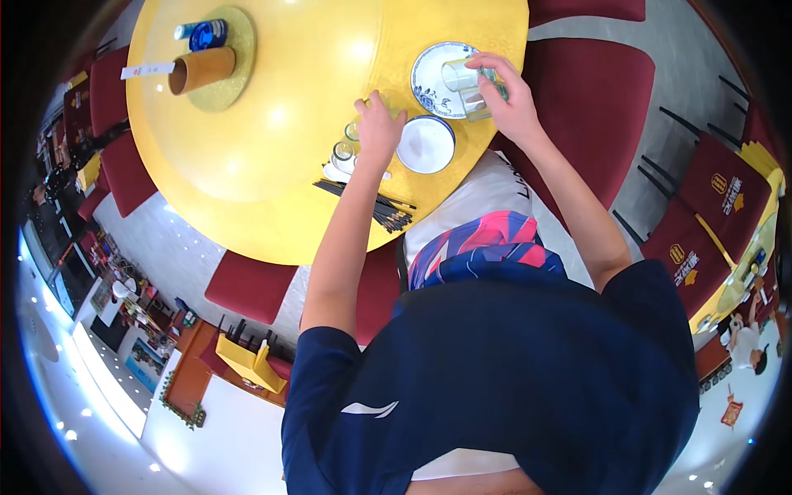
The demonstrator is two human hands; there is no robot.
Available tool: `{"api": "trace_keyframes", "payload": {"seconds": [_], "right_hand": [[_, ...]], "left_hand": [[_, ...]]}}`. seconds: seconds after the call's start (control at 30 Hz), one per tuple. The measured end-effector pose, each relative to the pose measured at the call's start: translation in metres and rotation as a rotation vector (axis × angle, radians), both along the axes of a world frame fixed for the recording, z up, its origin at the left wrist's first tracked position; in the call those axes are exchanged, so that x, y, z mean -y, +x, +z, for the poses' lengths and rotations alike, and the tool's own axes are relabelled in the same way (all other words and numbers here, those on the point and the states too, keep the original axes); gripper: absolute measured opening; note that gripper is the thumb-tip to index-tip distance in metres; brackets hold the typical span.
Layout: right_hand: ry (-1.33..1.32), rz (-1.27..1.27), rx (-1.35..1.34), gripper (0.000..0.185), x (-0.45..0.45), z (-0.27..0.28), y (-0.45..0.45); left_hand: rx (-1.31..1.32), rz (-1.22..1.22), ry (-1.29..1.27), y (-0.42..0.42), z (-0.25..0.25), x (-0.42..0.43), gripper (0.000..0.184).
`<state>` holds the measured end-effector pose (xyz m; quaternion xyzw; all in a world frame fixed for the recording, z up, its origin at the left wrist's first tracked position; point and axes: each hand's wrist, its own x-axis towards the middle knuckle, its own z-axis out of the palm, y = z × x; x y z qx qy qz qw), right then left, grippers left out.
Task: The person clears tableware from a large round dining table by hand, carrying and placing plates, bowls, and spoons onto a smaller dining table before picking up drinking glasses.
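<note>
My right hand (513, 101) is closed around clear drinking glasses (459, 76) above a blue-patterned white plate (425, 97). More than one glass shows there, partly covered by the fingers. My left hand (382, 132) reaches down with curled fingers at a small clear glass (395, 109), mostly hidden by the hand. Beside its wrist stand other small glasses (343, 151) and a white spoon (336, 173). A white bowl with a blue rim (426, 144) sits between my hands. Several black chopsticks (392, 216) lie near the table's edge.
The round yellow table (272, 165) carries a green round mat (241, 49) with a brown cylindrical holder (206, 69) and a blue can-like item (209, 34). Dark red chairs (586, 107) surround it. A white bag (487, 191) lies against the near edge. Another person (747, 346) is far right.
</note>
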<state>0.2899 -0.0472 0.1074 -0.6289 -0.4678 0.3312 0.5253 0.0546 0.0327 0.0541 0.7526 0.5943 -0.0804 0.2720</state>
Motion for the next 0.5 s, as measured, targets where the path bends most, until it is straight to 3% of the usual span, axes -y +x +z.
{"api": "trace_keyframes", "payload": {"seconds": [0.03,0.1,0.17,0.33,0.4,0.43,0.5], "right_hand": [[0.001,-0.013,-0.001,0.02,0.001,0.001,-0.001],[-0.127,-0.007,-0.344,0.021,0.004,0.007,-0.002],[-0.144,-0.024,-0.426,0.022,0.004,0.011,-0.002],[-0.241,-0.052,-0.597,0.025,0.007,0.013,0.006],[-0.26,-0.075,-0.87,0.028,0.008,0.013,0.011],[-0.253,-0.078,-0.869,0.028,0.008,0.01,0.015],[-0.28,0.018,-1.222,0.03,0.009,0.007,0.023]], "left_hand": [[0.02,0.025,0.011,0.0,-0.004,0.0,0.071],[0.039,0.041,0.015,0.004,-0.003,0.0,0.07],[-0.006,0.092,-0.088,0.012,0.003,-0.003,0.071],[0.075,0.092,-0.034,0.002,-0.013,-0.007,0.065],[0.078,0.097,0.02,0.003,-0.013,-0.009,0.062],[0.082,0.109,0.041,0.002,-0.014,-0.008,0.058],[0.086,0.12,0.064,0.001,-0.014,-0.007,0.055]]}}
